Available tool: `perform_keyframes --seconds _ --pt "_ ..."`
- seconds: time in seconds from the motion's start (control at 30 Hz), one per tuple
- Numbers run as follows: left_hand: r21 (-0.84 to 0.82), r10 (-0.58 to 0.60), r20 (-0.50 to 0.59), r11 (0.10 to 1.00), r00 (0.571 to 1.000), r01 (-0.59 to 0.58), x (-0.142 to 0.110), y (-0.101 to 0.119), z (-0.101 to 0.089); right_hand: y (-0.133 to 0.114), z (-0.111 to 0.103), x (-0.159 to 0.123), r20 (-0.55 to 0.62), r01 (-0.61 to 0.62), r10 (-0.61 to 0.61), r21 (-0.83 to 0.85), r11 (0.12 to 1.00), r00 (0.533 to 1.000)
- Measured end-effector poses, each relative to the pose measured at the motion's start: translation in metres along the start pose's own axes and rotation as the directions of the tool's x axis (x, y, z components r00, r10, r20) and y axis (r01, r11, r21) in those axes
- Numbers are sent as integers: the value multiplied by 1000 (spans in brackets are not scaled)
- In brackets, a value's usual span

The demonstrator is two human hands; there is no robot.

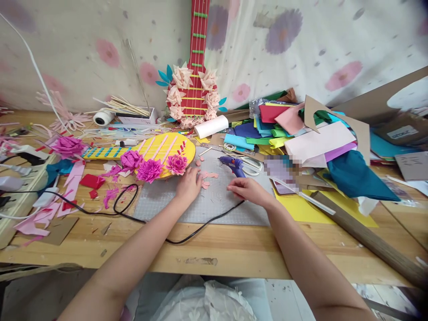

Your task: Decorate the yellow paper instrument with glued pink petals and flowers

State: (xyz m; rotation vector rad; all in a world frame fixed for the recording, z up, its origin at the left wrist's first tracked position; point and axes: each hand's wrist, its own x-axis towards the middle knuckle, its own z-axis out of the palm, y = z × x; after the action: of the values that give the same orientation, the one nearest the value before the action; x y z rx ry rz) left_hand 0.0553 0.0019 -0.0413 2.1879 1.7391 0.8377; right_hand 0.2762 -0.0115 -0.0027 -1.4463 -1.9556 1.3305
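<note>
My left hand (189, 183) rests on the grey cutting mat (197, 209), fingers stretched toward small pink paper pieces (206, 183) and touching or almost touching them. Right beside it lies a yellow cardboard guitar (163, 149) trimmed with magenta paper flowers (150, 170). Over the mat, to the right of the pink pieces, my right hand (249, 191) has its fingers curled together; whether something small is in them cannot be seen. Just behind that hand lies a purple glue gun (236, 167), its black cord (200, 236) looping across the mat. White-handled scissors (251, 166) lie beside the gun.
A red cardboard guitar (195, 96) with pale paper flowers leans on the wall. Coloured paper and felt (321, 138) pile up at right, near a long brown tube (364, 236). Pink scraps (50, 216) and a power strip (26, 198) lie left.
</note>
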Motion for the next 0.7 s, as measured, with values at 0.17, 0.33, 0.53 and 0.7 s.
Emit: perform_keyframes --seconds 0.17,0.33,0.53,0.7 --pt "-46 -131 16 990 991 131 12 -3 0 3 -32 -7 -232 -94 54 -168 981 971" --pt "-125 -204 36 970 978 207 15 2 0 9 -35 5 -487 -150 11 -248 957 873" --pt "-275 -308 57 909 950 312 13 -2 -1 17 -14 31 -465 -85 -64 -293 952 883" --pt "-310 -332 4 896 943 317 12 -4 -2 15 1 39 -583 -194 82 -132 972 809"
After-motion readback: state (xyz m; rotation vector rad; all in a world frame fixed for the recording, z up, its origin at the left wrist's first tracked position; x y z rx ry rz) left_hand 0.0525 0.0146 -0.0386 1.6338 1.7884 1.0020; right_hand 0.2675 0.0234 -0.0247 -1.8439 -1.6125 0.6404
